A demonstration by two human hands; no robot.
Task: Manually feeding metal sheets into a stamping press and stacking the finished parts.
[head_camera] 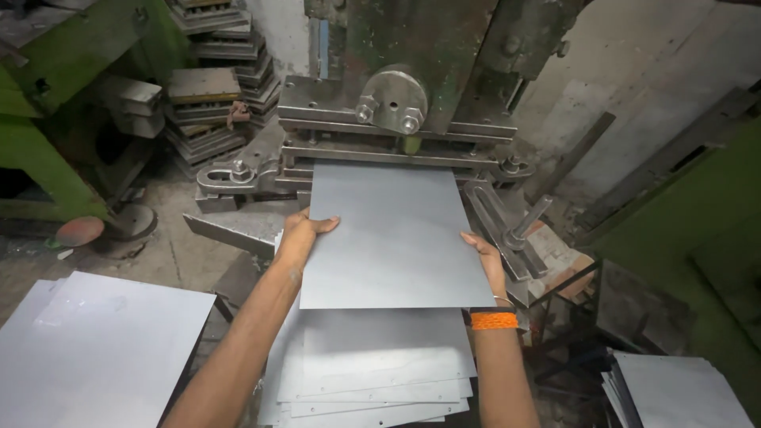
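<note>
Stacked punched sheets [372, 380] lie nearest, under both forearms, with more blank sheets [95, 349] at lower left. Left hand [301, 234] grips the left edge of the grey metal sheet [392, 238]; right hand [485, 257] clasps its right edge. Sheet's far edge sits in the press [396, 119] slot.

Press die [396, 147] close ahead; clamp lever [519, 230] right; open space left.
</note>
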